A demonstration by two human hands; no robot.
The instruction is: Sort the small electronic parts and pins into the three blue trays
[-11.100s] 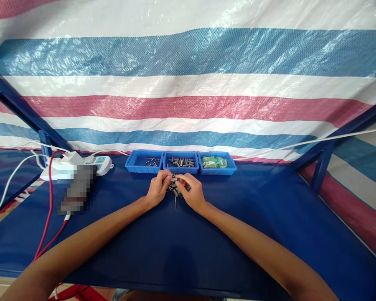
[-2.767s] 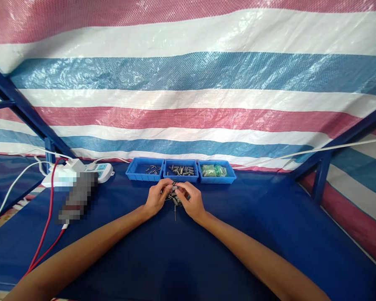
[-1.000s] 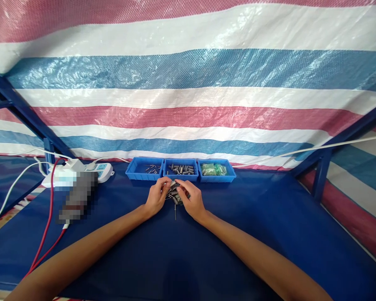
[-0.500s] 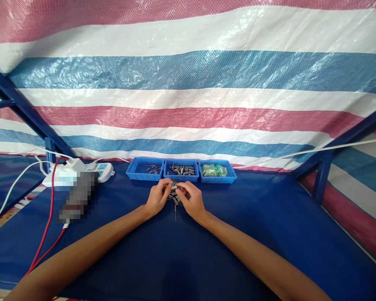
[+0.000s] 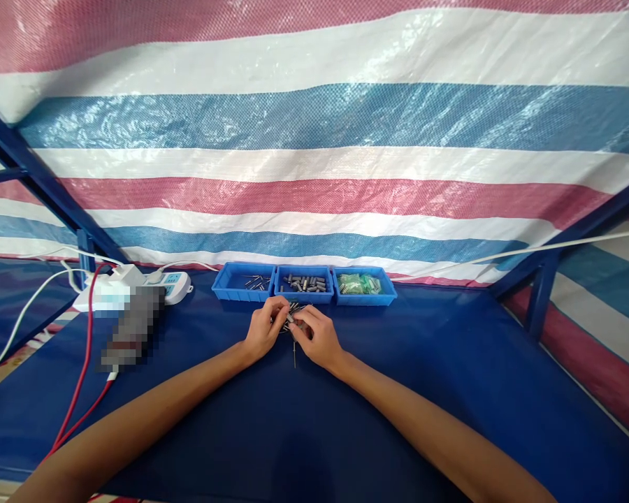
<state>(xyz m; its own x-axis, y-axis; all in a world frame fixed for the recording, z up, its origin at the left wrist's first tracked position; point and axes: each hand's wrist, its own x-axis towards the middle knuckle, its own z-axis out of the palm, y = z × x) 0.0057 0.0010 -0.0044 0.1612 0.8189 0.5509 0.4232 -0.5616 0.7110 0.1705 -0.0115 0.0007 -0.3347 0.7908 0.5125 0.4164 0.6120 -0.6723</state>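
Bins near the table's back edge hold pins, pieces, bags. Left hand, right hand flank a pile, grips unclear

No text or number is legible. Power strip, left of and beyond the left hand: marks on its pale-blue panel are too small to read. Dark object, also left of that hand, is pixelated, unreadable.
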